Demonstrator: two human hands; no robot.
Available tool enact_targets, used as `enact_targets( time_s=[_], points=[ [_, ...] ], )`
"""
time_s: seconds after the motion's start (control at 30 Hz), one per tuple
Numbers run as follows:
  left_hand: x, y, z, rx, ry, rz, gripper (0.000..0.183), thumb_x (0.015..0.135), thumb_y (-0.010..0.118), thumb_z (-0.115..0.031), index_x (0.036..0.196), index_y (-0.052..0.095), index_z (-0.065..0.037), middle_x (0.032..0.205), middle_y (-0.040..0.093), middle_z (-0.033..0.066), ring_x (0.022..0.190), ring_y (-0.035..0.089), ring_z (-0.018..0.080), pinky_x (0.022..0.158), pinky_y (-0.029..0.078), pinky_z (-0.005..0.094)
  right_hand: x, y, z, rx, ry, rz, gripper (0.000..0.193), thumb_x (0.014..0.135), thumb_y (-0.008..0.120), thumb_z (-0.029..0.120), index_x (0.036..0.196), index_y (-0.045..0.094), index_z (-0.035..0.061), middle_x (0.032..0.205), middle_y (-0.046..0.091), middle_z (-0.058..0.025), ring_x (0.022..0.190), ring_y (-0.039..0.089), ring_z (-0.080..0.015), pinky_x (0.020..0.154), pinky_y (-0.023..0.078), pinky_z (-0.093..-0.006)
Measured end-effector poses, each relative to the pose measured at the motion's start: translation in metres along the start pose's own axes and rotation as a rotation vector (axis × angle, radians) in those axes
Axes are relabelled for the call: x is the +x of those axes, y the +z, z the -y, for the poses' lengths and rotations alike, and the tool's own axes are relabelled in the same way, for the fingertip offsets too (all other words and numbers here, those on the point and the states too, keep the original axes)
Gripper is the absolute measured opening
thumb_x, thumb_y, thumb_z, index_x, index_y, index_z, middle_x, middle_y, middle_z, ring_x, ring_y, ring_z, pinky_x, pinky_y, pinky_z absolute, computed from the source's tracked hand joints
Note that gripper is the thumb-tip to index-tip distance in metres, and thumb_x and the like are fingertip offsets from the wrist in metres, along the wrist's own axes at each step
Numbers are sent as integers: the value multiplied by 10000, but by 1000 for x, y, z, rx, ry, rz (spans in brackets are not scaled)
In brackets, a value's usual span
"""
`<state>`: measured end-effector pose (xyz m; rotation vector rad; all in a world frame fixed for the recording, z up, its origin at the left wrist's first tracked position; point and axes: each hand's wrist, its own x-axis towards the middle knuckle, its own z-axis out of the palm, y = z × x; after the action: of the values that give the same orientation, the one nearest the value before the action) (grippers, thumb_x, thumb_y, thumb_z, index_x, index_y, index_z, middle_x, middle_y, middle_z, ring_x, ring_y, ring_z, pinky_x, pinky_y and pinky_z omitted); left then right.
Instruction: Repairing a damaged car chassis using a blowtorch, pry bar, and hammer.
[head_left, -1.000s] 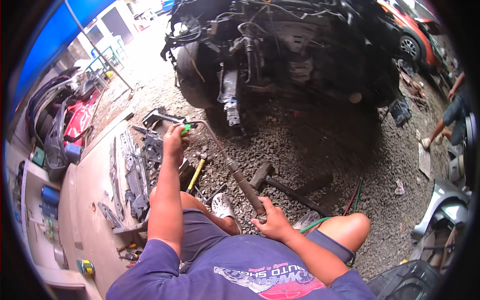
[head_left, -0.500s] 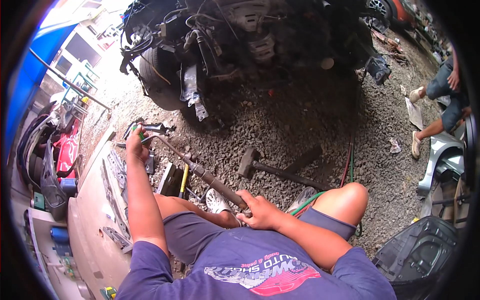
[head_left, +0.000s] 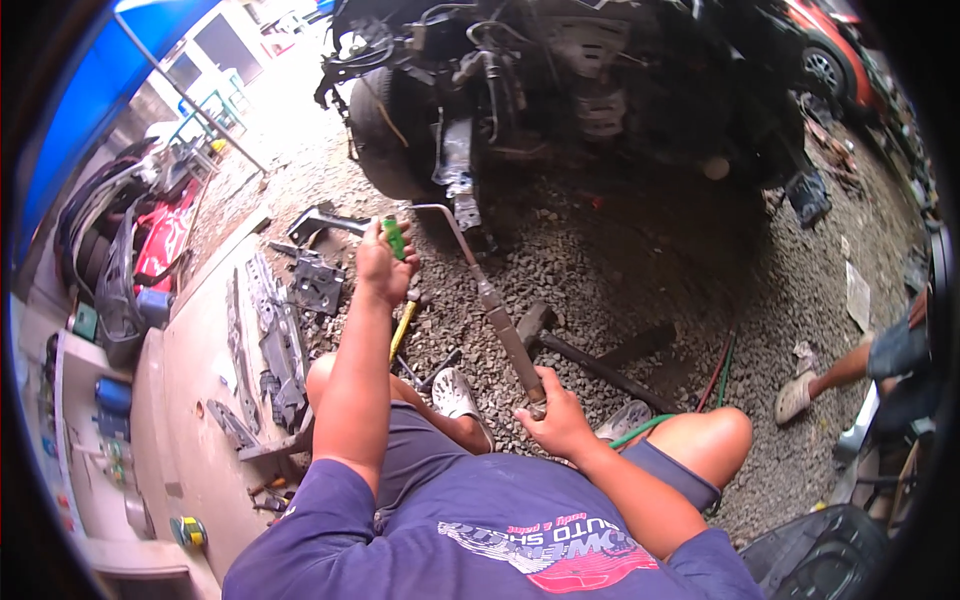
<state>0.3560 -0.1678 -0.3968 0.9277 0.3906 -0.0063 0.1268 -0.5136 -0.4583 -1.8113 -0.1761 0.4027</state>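
My left hand [head_left: 376, 268] is raised out in front, its fingers closed around a green lighter [head_left: 393, 238]. Just to the right of the lighter is the thin, bent tip of a gas torch [head_left: 512, 345]; I can make out no flame at it. My right hand [head_left: 560, 415] grips the torch by its rear end, and the long body slants forward and left from there. A green hose [head_left: 640, 430] runs over my right leg beside that hand. On the gravel beyond lies a sledgehammer [head_left: 600, 372].
A stripped vehicle front [head_left: 560, 90] with a tyre [head_left: 375, 135] stands ahead. Metal brackets [head_left: 318, 275] and a yellow-handled tool [head_left: 404, 325] lie left of my legs. A pale panel [head_left: 205, 370] and red body part [head_left: 168, 235] are farther left. Another person's leg [head_left: 835, 375] is at right.
The torch has swung more upright, and its tip has parted from the lighter in my left hand. My view has shifted, so the surroundings sit farther right. The person at right moved partly out of view.
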Motion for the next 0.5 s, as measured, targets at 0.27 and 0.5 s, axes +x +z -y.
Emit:
enact_targets(
  time_s=[0.27,0.5],
  points=[
    [4,20,-5,-14,-35,-225,654,1069,486,-732,935,630,-108,779,546,-8,650,480,163,575,417,321,-3,-1,15,-65,2,12,701,902,867,149,1500,508,76,949,740,-139,835,773,-295,792,597,-424],
    [22,-3,-10,11,-76,-151,517,1068,534,-658,887,592,-177,733,565,-35,553,433,130,469,323,280,1,0,17,-93,-20,-8,699,899,868,169,1496,516,84,978,743,-151,886,767,-340,830,594,-449]
  ],
)
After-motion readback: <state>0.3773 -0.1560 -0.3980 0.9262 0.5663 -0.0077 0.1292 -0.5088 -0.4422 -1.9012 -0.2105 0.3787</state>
